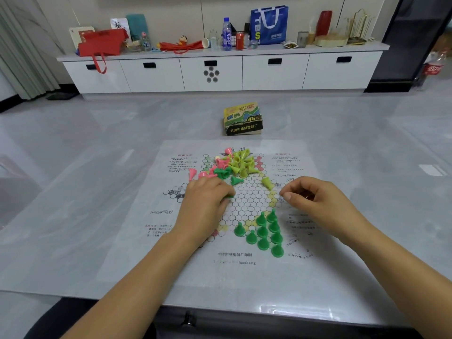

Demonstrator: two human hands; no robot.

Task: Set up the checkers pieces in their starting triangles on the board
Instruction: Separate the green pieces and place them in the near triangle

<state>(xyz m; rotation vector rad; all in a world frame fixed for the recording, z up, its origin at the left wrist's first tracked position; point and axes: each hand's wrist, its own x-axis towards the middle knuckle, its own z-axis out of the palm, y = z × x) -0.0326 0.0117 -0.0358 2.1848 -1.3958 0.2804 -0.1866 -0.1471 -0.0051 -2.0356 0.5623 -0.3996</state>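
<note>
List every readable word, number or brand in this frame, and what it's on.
"46" and "天津市新新塑料厂": game box.
"TBS": blue tote bag.
"Tiaochsng", partly legible: bottom of the paper board.
Board instructions, blue bottle label, red can, cola bottle: too small or blurred.

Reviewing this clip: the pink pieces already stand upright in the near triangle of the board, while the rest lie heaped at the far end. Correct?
Not quite. In the head view, the upright pieces in the near triangle are the green pieces, not pink. The pink pieces lie in the mixed heap at the far end of the board, as you said.
</note>
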